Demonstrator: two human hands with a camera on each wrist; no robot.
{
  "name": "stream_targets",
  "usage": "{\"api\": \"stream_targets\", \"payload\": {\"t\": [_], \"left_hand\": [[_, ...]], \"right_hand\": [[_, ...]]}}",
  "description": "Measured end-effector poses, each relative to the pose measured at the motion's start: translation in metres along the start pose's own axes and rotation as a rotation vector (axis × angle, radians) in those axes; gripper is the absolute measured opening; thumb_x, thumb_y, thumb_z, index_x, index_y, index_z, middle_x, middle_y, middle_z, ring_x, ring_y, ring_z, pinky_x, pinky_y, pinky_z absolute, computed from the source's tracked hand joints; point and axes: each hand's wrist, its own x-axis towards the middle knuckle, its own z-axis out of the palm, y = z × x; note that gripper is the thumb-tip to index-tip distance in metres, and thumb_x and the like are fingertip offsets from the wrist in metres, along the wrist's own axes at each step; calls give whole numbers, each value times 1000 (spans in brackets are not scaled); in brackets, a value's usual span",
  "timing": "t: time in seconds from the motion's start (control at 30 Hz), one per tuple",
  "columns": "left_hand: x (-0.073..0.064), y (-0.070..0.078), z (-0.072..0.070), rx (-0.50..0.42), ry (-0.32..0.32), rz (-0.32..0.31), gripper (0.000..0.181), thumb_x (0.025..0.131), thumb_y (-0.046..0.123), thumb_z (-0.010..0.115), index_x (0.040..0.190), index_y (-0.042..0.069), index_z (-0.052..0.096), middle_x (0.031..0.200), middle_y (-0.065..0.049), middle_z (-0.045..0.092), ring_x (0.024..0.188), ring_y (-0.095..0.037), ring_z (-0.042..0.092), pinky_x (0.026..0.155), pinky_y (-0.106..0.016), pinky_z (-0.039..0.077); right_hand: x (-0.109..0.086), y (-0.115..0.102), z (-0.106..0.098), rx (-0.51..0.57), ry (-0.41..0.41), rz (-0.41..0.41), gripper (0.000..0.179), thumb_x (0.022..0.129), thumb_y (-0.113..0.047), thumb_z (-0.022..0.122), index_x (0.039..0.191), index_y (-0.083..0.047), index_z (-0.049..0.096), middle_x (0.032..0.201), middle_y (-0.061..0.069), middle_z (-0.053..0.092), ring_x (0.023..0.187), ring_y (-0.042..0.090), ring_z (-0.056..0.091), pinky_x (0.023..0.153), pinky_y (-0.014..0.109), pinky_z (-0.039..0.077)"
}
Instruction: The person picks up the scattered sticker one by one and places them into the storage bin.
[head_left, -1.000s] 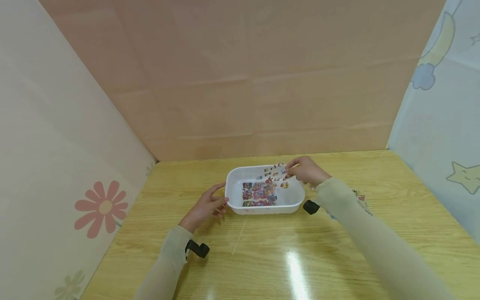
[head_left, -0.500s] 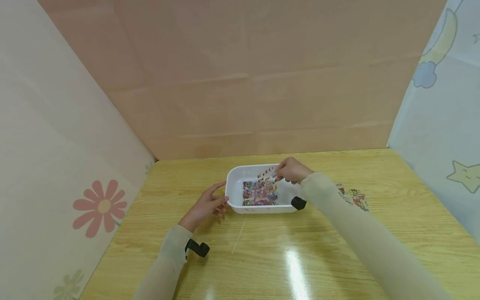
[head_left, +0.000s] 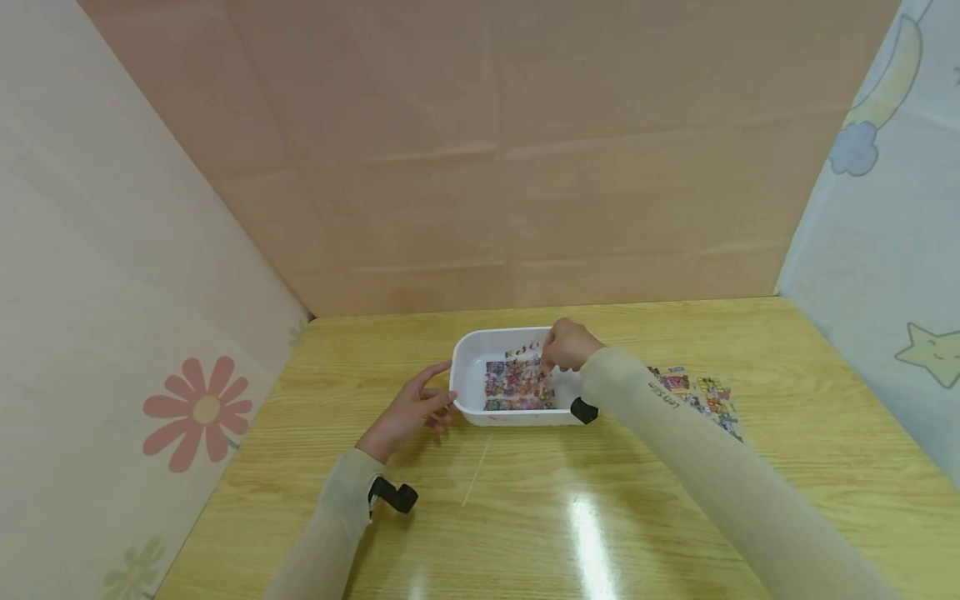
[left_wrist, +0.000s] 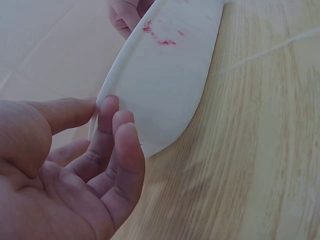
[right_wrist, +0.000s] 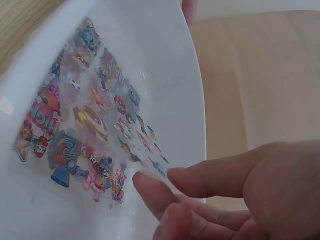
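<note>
A white plastic basin (head_left: 525, 419) stands on the table, with clear sheets of colourful stickers (head_left: 513, 385) lying in its bottom. At its left end my left hand (head_left: 408, 412) holds the rim; the left wrist view shows the thumb on the rim and fingers against the outer wall. My right hand (head_left: 568, 344) is over the right part of the basin. Between its thumb and fingers it pinches the edge of a clear sticker sheet (right_wrist: 140, 135), which slants down toward the other sheets. In the head view most of that sheet is hidden behind the hand.
More sticker sheets (head_left: 716, 404) lie on the wooden table (head_left: 450, 542) to the right, partly covered by the right sleeve. A pinkish-tan backdrop (head_left: 495, 208) rises behind the table, with patterned panels at both sides. Black wrist cameras (head_left: 397, 497) sit on both forearms.
The right hand has moved left and slightly down into the basin, lowering the pinched sticker sheet over the others. More sheets on the table are uncovered. The left hand has stayed on the rim.
</note>
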Motion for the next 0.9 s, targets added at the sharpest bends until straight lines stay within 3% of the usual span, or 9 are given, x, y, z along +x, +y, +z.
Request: {"api": "stream_targets", "payload": {"t": [0.13,0.27,0.63,0.9], "left_hand": [[0,1,1,3,-2,11,64,102,23,60,158,20,29,109,-31,65,78,-20,64,69,-34,57],[0,1,1,-1,9,13,64,102,23,60,158,20,29,108,-31,65,77,-20,64,68,-33,57],[-1,0,1,-16,3,3,64,102,22,61,158,20,29,106,-30,64,77,-19,64,68,-33,57],[-2,-1,2,-48,24,3,75,101,18,61,162,23,17,102,-29,66,74,-19,64,66,-32,56]], "right_hand": [[-2,0,2,-34,-3,14,15,92,-13,60,85,-2,66,87,15,71,61,20,56,48,27,38],[-3,2,3,-55,-19,15,21,96,-20,59,99,0,65,93,15,72,70,25,65,51,27,44],[0,11,5,-32,-9,14,30,96,-22,61,114,2,62,97,15,72,79,28,67,66,39,54],[-22,15,-2,-48,61,-91,45,100,-22,54,135,6,52,108,19,71,88,32,69,72,40,55]]}}
